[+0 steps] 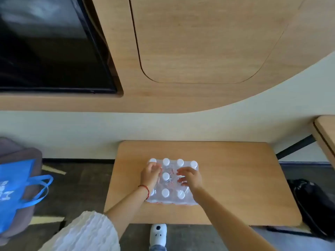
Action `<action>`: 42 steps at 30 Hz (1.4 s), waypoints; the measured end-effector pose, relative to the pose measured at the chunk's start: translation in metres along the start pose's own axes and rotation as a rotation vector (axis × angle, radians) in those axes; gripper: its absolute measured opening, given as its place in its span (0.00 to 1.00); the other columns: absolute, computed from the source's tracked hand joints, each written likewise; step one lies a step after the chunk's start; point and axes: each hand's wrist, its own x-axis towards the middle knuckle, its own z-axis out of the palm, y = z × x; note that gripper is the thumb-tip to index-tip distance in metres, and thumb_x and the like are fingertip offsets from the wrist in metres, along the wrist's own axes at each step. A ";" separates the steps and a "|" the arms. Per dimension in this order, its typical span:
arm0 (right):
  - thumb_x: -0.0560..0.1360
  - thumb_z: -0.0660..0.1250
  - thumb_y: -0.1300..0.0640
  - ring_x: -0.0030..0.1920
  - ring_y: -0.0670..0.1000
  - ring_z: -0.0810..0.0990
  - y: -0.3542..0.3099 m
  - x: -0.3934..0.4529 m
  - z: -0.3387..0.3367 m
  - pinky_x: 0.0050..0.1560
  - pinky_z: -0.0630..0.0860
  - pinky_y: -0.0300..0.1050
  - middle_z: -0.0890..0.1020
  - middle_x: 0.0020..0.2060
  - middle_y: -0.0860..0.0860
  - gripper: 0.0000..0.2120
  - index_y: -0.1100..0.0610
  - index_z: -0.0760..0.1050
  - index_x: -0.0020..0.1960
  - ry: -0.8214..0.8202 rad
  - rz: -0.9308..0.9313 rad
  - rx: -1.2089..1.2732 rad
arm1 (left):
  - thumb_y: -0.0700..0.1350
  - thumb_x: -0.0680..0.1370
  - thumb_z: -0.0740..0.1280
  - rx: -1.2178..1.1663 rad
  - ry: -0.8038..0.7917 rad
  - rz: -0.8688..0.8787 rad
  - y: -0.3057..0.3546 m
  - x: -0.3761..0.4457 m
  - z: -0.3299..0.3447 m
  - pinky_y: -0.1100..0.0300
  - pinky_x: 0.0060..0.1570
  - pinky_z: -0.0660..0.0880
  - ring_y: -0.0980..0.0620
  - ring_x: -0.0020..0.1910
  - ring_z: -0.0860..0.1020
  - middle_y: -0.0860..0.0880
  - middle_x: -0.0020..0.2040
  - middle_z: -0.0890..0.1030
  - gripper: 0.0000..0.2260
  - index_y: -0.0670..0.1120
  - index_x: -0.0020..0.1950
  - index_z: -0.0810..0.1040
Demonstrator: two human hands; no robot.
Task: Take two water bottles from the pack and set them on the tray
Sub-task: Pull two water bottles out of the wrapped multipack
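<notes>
1. So far, we judge the task has barely begun: no bottle stands apart from the pack, and we can see no tray anywhere, so neither bottle has been placed.

2. We find the pack, a clear shrink-wrapped block of water bottles, sitting on the wooden counter, a little left of its middle and well in from every edge.

3. Our left hand lies on the left part of the pack's top, fingers curled loosely onto the film. Its grip is not closed around any bottle; it appears to be pressing or picking at the wrap.

4. Our right hand rests on the right part of the top, fingers spread and bent toward the centre. That grip is likewise open, holding nothing we can make out.

5. As for contents, white caps show through the film in rows: four along the far edge, one between the hands, and three along the near edge. The hands hide the rest, so we cannot tell the full count or whether the film is torn yet.

6. What is left, in our judgement: open the wrap, draw out two bottles, and find the tray to set them on.

7. Off the counter, a blue bag sits to the left and a dark bag on the floor to the right; their contents are not visible.
</notes>
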 end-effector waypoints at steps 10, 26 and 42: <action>0.74 0.59 0.70 0.70 0.54 0.66 0.032 0.054 0.023 0.67 0.65 0.44 0.68 0.71 0.55 0.25 0.59 0.63 0.71 -0.167 -0.210 -0.946 | 0.60 0.70 0.70 1.034 -0.297 0.443 -0.057 0.049 0.012 0.45 0.75 0.41 0.43 0.77 0.38 0.46 0.79 0.40 0.46 0.51 0.77 0.43; 0.61 0.57 0.77 0.50 0.53 0.78 0.061 0.011 -0.077 0.47 0.72 0.36 0.83 0.44 0.54 0.20 0.61 0.82 0.41 -0.018 -0.242 -0.676 | 0.78 0.57 0.61 1.036 -0.295 0.538 -0.082 0.068 0.006 0.48 0.74 0.39 0.51 0.75 0.33 0.51 0.77 0.39 0.61 0.46 0.77 0.41; 0.77 0.63 0.55 0.56 0.57 0.73 0.044 0.082 0.012 0.56 0.70 0.49 0.77 0.55 0.60 0.19 0.58 0.64 0.65 -0.064 -0.380 -1.320 | 0.73 0.62 0.66 0.991 -0.233 0.568 -0.091 0.069 0.007 0.51 0.73 0.40 0.53 0.74 0.35 0.49 0.79 0.46 0.54 0.52 0.76 0.41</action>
